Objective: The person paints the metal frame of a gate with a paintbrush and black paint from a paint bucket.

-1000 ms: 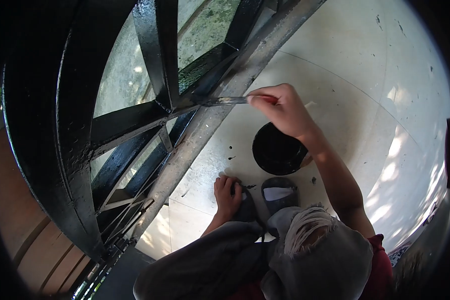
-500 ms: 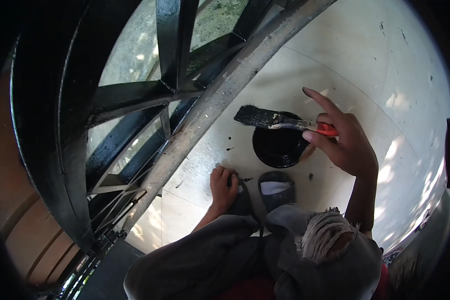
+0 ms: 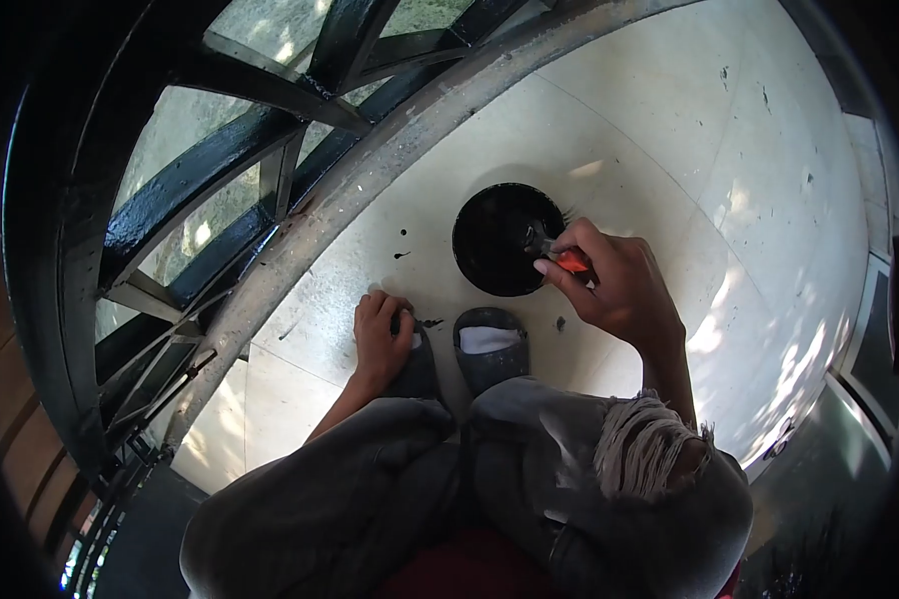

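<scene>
My right hand (image 3: 621, 285) is closed around the orange-red handle of a paintbrush (image 3: 572, 261). The brush points down into a round black paint container (image 3: 476, 282), and its bristles are lost in the dark inside. Low at the left, my left hand (image 3: 378, 344) is closed over the toe of the dark left sandal (image 3: 417, 374), its fingers curled. Part of the grip there is hidden. The right sandal (image 3: 490, 349), with a pale patch on top, stands just below the container.
Glossy black metal grating (image 3: 230, 150) rises at the left, above a curved, speckled grey rail (image 3: 370, 165). Black paint drips (image 3: 402, 255) spot the pale tiled floor (image 3: 629, 150). My knees in ripped grey jeans (image 3: 320, 489) fill the bottom.
The paintbrush was held level above the container with its black bristles showing; now it is tipped down inside. The view has shifted, and my left hand stays at the sandal.
</scene>
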Demonstrator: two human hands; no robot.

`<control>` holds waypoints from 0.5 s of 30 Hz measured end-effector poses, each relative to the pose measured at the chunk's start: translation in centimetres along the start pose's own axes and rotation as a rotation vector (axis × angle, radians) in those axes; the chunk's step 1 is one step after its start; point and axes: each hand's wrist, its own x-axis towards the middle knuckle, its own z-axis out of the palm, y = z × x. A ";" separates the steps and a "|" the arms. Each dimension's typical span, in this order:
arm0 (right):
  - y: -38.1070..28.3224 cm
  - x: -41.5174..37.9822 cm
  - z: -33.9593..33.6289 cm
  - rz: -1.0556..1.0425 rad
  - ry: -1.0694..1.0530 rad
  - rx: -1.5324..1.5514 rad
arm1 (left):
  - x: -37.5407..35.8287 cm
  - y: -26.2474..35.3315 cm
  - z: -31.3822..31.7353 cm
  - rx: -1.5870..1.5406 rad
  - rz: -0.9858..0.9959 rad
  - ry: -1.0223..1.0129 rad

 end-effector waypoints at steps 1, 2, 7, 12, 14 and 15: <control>-0.2 -0.3 -0.1 -0.008 0.041 0.040 | 0.0 -0.1 0.0 -0.003 0.013 0.007; -0.3 -0.5 -0.1 -0.015 0.084 0.081 | -0.1 0.0 0.0 -0.007 0.009 0.014; 0.5 -0.1 1.4 -0.005 0.055 0.038 | -0.1 -0.1 0.0 -0.002 0.018 0.012; -0.2 -1.1 -0.4 -0.023 0.107 0.049 | -0.2 -0.2 -0.1 -0.008 0.015 0.011; -1.0 -1.5 -2.3 0.061 0.307 0.145 | -0.1 -0.2 0.0 -0.015 0.013 0.009; -0.8 -1.5 -3.5 0.071 0.299 0.097 | -0.1 -0.3 0.0 -0.015 0.020 0.015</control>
